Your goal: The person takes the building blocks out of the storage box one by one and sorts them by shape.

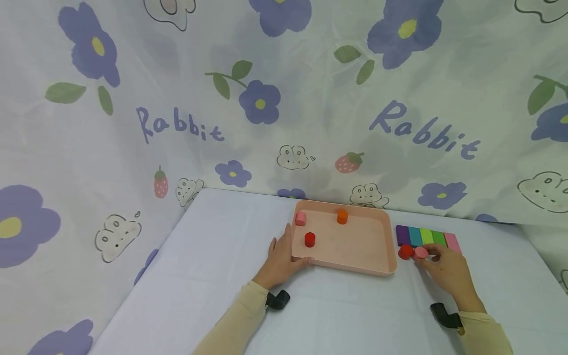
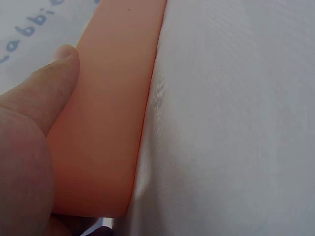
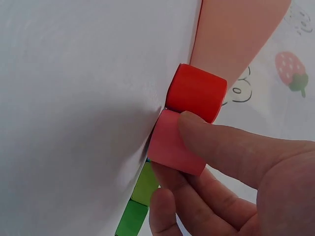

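My left hand (image 1: pixel 280 260) grips the near-left corner of a shallow peach tray (image 1: pixel 350 249). Its thumb lies along the near wall in the left wrist view, and its fingers reach up the left side. Inside the tray stand a pink cylinder block (image 1: pixel 301 219), an orange cylinder block (image 1: pixel 342 217) and a red cylinder block (image 1: pixel 309 240). To the right of the tray, my right hand (image 1: pixel 447 270) pinches another pink cylinder block (image 3: pixel 172 140) between thumb and fingers. That block is right beside a second red cylinder block (image 3: pixel 198 92) on the table.
Behind the right hand lies a row of flat-topped blocks: purple (image 1: pixel 403 235), blue (image 1: pixel 415 236), lime (image 1: pixel 426 236), green (image 1: pixel 439 238) and pink (image 1: pixel 452 241). A white cloth covers the table (image 1: pixel 213 246). A printed curtain (image 1: pixel 301 123) hangs along the back edge.
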Action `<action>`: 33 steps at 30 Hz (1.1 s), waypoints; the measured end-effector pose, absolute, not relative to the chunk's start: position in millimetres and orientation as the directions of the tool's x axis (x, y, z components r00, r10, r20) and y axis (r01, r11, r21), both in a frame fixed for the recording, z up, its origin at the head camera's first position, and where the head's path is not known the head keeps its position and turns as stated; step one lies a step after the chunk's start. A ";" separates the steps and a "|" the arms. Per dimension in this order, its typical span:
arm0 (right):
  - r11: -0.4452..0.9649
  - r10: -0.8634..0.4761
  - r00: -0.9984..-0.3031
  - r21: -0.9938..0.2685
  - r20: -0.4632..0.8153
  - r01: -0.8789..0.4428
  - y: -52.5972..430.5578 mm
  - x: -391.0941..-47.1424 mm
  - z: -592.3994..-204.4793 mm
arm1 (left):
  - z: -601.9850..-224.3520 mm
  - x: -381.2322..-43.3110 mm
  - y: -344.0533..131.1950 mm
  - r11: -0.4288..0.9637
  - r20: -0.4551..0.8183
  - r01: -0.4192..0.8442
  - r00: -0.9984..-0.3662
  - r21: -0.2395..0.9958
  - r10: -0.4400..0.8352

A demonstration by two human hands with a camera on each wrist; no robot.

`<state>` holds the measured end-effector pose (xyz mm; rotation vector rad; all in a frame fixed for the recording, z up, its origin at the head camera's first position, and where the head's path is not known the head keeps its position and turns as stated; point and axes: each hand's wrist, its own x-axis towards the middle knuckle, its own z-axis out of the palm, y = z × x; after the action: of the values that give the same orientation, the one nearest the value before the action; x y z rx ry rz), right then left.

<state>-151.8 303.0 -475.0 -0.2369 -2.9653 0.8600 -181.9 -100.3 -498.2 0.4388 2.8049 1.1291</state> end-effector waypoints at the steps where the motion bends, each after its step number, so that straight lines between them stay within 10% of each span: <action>1: 0.838 0.156 -0.988 -0.530 0.006 0.129 302.6 -151.1 -475.7 | -498.7 -181.6 -100.8 0.686 0.030 0.234 -0.955 0.689 0.296; 33: 0.838 0.168 -0.983 -0.536 0.073 0.104 294.8 -141.1 -451.8 | -488.2 -187.0 -107.0 0.662 0.027 0.252 -0.943 0.706 0.331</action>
<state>-141.1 294.8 -451.8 -0.2154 -2.8986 0.8349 -187.0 -107.0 -488.2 0.4872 2.7682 1.1522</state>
